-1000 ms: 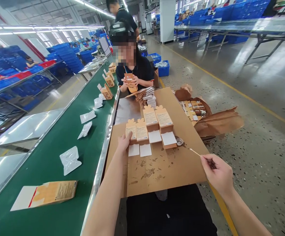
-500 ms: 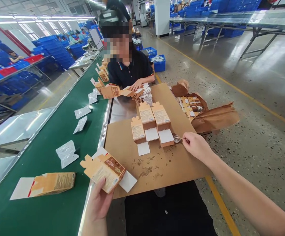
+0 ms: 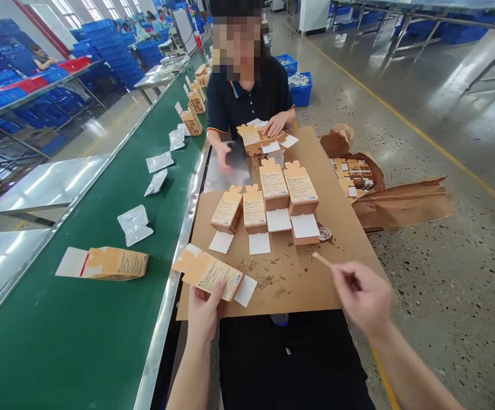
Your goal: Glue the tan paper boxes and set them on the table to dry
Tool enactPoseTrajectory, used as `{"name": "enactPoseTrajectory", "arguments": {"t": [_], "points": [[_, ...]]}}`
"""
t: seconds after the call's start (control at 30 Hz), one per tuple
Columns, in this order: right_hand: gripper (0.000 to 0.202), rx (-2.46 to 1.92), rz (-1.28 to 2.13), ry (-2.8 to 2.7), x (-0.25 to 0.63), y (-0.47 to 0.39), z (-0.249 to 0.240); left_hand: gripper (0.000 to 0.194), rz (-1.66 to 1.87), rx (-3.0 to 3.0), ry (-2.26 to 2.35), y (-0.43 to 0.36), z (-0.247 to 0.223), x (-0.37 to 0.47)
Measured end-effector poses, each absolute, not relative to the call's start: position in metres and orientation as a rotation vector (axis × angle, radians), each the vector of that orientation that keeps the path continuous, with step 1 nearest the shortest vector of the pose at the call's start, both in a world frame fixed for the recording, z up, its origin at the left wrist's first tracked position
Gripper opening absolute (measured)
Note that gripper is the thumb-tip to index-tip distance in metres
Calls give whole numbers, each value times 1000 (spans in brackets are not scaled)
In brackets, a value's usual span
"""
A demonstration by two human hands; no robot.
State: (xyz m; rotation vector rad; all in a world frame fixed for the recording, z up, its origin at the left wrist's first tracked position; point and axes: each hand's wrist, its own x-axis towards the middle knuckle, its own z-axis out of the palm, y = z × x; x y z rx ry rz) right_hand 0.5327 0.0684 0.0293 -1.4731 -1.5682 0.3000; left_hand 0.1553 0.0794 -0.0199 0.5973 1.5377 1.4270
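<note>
My left hand (image 3: 205,310) grips a tan and brown folding carton (image 3: 213,273) from below, its white end flap sticking out to the right. In my right hand (image 3: 364,296) a thin wooden stick (image 3: 323,259) is pinched, its tip pointing left above the cardboard sheet (image 3: 337,285). The tip is apart from the held carton. A small clear dish (image 3: 325,233) lies beyond the stick. Next to the dish, several printed cartons (image 3: 301,191) rest in a row, white flaps folded out toward me. Dark wet-looking spots mark the cardboard in front of them.
On the left runs a green conveyor belt (image 3: 102,319) with a metal edge, bearing a carton (image 3: 119,265), several silver pouches (image 3: 134,225) and more cartons farther off. A co-worker (image 3: 251,102) sits opposite, hands near flat cartons (image 3: 251,136). A brown paper sack (image 3: 405,205) of cartons stands right.
My right hand has drawn the stick back from the dish toward me. The held carton has turned. Another carton now sits at the row's left, and the co-worker's hand is empty near it.
</note>
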Motion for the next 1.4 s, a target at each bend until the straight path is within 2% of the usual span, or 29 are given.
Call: {"name": "enactPoseTrajectory", "arguments": {"t": [0.13,0.33,0.5,0.73,0.93,1.13,1.3,1.4], "points": [[31,-1183,577,-1800,452,47,3,93,1425,591,1554,82,-14,159],[37,-1140,647,-1990,408,58,-23,96,1441,598,1569,85,-8,167],[37,-1124,630,-2009,409,64,-24,97,1439,641,1573,81,-6,167],[31,-1209,614,-1742,442,54,-12,100,1492,980,1771,57,-14,187],[29,-1297,581,-1618,464,39,-6,93,1452,1197,2003,46,-13,204],[33,-1321,557,-1596,466,36,-6,89,1442,1273,2025,49,-18,204],[35,-1329,583,-1571,472,38,-1,89,1359,1163,2164,61,-1,166],[34,-1318,574,-1499,481,40,4,95,1553,992,2247,66,21,109]]}}
